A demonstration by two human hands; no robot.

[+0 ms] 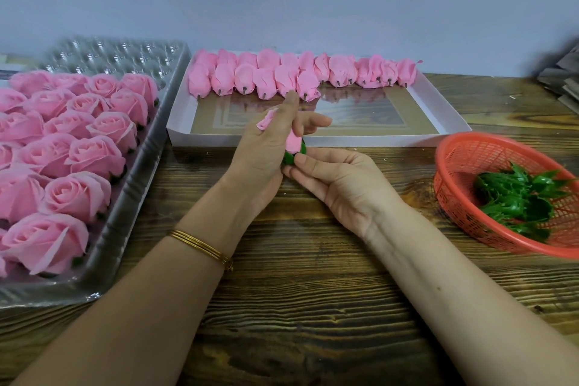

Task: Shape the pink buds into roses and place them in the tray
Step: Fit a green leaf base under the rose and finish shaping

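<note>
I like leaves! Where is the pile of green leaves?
In the head view, the green leaves lie in the red basket on the right side of the table, just right of the white box.

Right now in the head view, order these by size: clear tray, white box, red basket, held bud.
1 and 2. clear tray and white box: unsure, the tray is nearer and cropped.
3. red basket
4. held bud

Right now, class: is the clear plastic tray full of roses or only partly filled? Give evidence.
Partly filled. Pink roses occupy the near rows of the clear plastic tray, while its far cups sit empty.
</note>
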